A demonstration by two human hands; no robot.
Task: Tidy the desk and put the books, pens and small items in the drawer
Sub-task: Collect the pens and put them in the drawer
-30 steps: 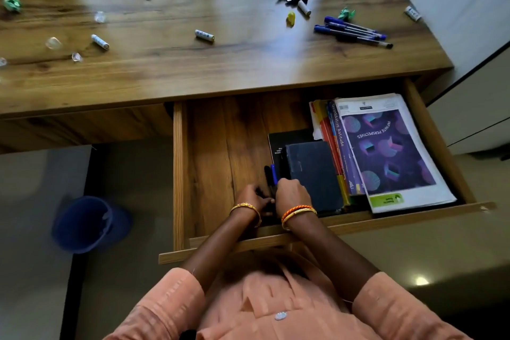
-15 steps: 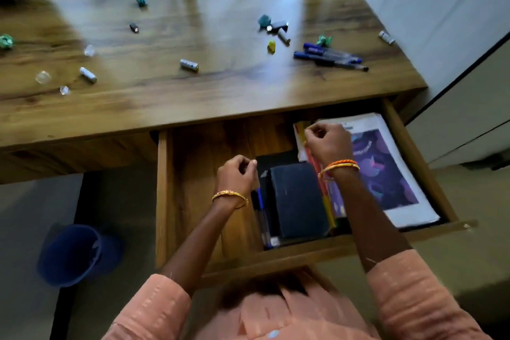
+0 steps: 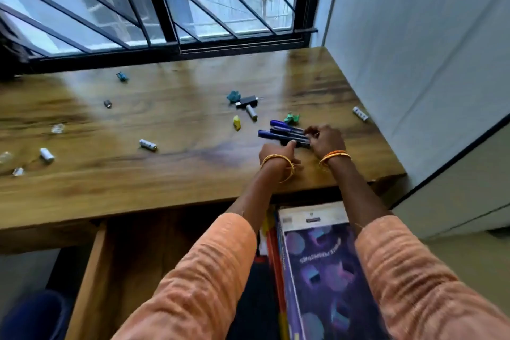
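Observation:
Several blue pens lie side by side on the right part of the wooden desk. My right hand curls its fingers over their right ends. My left hand rests on the desk just in front of them, its thumb touching the nearest pen. Below the desk edge the drawer stands open, with a purple-covered book and other books on their spines in its right half. My sleeves hide part of the drawer.
Batteries, a yellow piece, a black USB stick, teal bits and clear bits are scattered over the desk. A barred window is behind, a wall at right, a blue bin on the floor.
Both hands left the drawer and reached up onto the desk to the blue pens. The view tilted up from the drawer to the desktop and window.

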